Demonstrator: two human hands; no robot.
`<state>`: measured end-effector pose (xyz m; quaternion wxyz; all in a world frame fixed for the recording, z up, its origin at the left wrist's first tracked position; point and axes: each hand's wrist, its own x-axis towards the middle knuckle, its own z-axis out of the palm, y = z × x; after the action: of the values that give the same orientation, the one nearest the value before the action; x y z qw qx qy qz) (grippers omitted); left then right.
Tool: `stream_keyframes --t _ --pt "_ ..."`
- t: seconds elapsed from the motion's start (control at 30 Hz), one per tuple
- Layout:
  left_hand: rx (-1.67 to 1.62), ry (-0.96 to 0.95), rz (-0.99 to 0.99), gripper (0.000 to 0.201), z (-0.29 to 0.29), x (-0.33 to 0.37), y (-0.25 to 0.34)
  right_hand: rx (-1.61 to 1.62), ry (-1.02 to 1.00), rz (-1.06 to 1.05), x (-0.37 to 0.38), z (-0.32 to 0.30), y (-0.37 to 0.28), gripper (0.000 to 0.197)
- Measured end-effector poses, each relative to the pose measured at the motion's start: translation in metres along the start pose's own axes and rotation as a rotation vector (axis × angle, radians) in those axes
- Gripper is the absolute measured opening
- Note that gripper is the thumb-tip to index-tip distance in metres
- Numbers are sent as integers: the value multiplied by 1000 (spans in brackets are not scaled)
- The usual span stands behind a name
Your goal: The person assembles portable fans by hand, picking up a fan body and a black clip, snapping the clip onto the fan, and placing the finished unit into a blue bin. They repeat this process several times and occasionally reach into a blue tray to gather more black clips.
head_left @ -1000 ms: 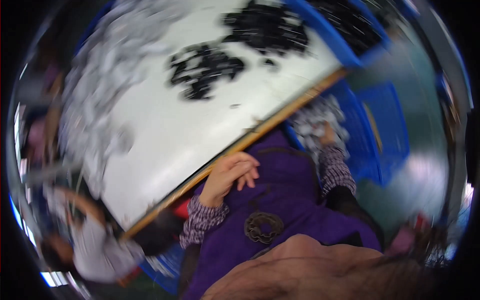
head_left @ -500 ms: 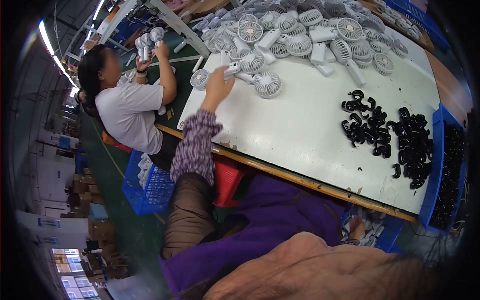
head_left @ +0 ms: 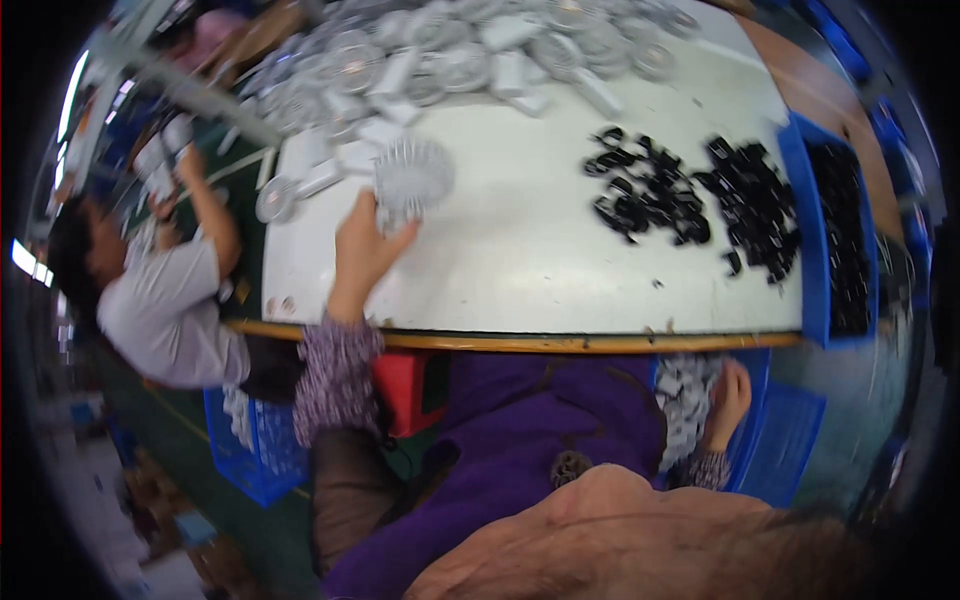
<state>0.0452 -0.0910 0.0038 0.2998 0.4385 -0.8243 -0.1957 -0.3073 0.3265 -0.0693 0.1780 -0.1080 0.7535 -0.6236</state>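
My left hand [head_left: 368, 250] reaches over the white table, its fingers closed at the rim of a white handheld fan [head_left: 420, 172] with a round ribbed head. The fan is blurred by motion, and part of it overlaps another fan behind. Below the table's front edge, my right hand [head_left: 732, 400] is at a blue basket of small white-grey parts [head_left: 686, 405]. Its fingers are smeared, so whether they grip anything does not show. A smaller round fan [head_left: 277, 200] lies at the table's left edge.
A big pile of white fans [head_left: 470, 60] covers the table's far side. Two heaps of black curved parts [head_left: 755, 205] lie at the right, beside a blue bin [head_left: 815, 230] of black pieces. At the left, a co-worker [head_left: 170, 310] holds white fans near a blue crate [head_left: 258, 450].
My view has swung, so the table appears further left and more level. My left hand has come nearer with a fan at its fingers. My right hand shows more fully over the basket.
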Motion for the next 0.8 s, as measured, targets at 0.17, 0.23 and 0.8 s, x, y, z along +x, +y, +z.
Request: stream_keyframes --t 0.17,0.23,0.8 --pt "-296 -354 184 40 76 -76 117 142 -583 -298 -12 119 -91 63" --pt "-305 -397 261 44 98 -89 142 123 -723 -415 -21 160 -111 66" --pt "-1003 -529 -551 19 97 -102 160 2 -562 -525 23 114 -102 30"
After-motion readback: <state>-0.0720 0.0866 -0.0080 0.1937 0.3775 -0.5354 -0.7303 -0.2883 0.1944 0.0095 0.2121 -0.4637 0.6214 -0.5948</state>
